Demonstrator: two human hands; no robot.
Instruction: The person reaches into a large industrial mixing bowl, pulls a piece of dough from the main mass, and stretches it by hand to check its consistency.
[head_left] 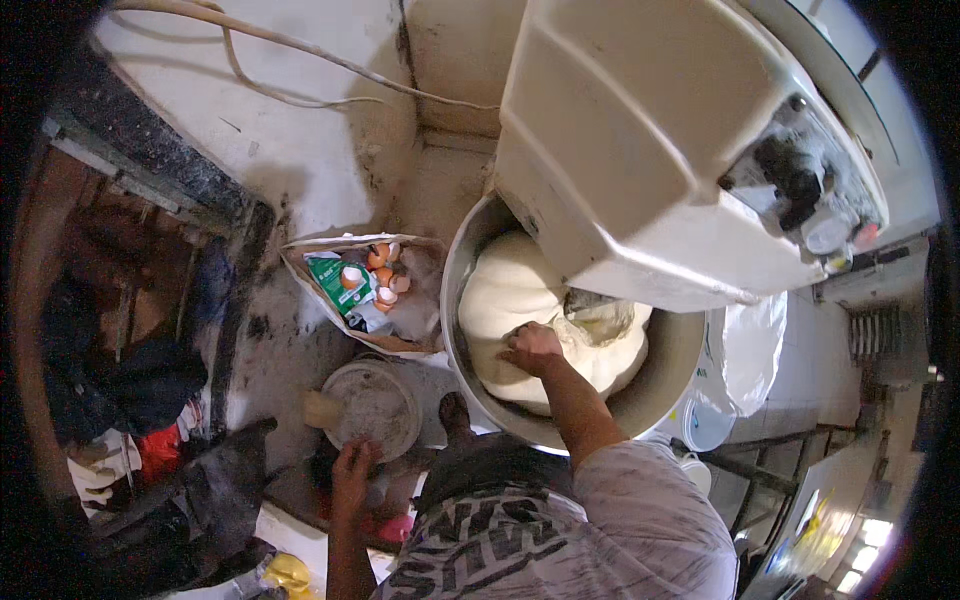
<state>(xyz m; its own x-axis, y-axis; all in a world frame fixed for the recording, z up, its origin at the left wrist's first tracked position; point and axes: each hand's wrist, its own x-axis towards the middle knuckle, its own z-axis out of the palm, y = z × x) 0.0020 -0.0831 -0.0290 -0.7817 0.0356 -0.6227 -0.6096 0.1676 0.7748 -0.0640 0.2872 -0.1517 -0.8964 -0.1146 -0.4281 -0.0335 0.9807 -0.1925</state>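
Observation:
A large, smooth mass of pale dough [505, 290] fills much of the round metal mixer bowl [683, 365]. My right hand [535, 348] reaches into the bowl, its fingers curled and pressed against the dough's top. Lower left, my left hand [355, 467] hangs at the near rim of a white bucket [408, 440]. Its fingers are loosely apart, and nothing shows in them. Whitish powder [372, 400] lies in that bucket. A light tan piece [322, 410], its kind unclear, rests at the bucket's left edge.
The big cream mixer housing [620, 130] overhangs the bowl's far right side. An open sack [420, 285] with cracked eggshells [382, 275] and a green packet [325, 275] stands left of the bowl. A cable [330, 60] runs along the wall. White buckets [708, 425] stand at right.

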